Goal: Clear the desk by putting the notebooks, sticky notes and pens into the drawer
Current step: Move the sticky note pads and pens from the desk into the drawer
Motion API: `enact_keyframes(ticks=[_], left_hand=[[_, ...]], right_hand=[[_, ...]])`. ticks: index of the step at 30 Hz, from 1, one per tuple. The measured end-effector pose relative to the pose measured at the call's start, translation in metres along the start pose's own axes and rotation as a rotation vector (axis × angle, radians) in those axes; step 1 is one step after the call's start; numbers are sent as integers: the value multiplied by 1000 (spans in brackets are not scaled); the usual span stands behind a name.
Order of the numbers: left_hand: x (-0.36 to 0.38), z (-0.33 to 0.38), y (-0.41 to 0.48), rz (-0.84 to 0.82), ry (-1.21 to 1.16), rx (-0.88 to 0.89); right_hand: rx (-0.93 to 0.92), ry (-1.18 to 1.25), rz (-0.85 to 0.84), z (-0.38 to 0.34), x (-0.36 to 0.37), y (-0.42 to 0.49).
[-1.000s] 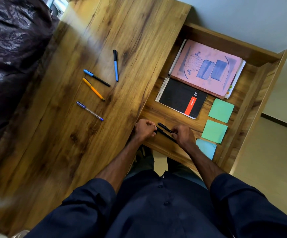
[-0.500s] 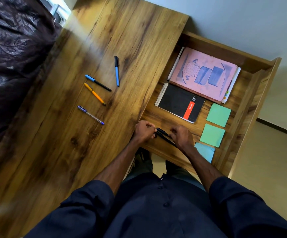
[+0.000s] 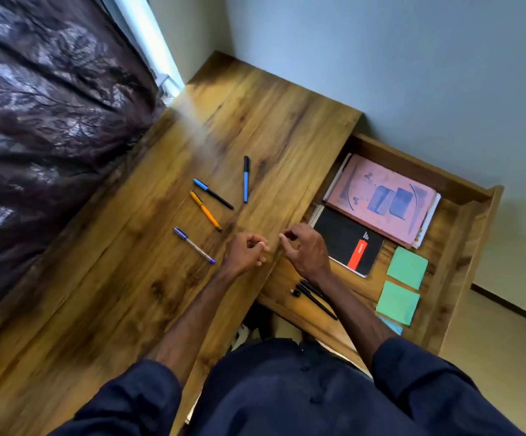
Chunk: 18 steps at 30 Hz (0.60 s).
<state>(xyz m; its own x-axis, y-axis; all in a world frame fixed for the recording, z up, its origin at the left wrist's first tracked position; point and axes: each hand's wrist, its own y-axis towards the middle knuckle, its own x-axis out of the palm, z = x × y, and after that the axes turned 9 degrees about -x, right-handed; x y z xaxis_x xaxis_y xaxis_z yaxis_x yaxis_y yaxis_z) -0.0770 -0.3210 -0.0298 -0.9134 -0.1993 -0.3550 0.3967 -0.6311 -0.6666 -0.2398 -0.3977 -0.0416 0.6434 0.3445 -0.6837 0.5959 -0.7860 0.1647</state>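
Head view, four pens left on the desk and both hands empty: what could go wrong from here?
1. The clear blue pen lies beside the left hand; a careless reach might roll it away.
2. The black pens sit loose at the drawer's front edge, partly under the right forearm; they could be nudged out.
3. The orange pen and blue-capped pen lie close together, so one grip may knock the other.
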Motion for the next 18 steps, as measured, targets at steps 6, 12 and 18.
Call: enact_keyframes(ticks=[6, 12, 18], left_hand=[[-64, -6, 20, 241, 0, -53], [-113, -2, 43, 500, 132, -94], [-130, 11, 64, 485, 231, -183]], right_hand=[[-59, -34, -115, -31, 34, 53], [-35, -40, -209, -59, 70, 109], [-6, -129, -325, -75, 102, 159]])
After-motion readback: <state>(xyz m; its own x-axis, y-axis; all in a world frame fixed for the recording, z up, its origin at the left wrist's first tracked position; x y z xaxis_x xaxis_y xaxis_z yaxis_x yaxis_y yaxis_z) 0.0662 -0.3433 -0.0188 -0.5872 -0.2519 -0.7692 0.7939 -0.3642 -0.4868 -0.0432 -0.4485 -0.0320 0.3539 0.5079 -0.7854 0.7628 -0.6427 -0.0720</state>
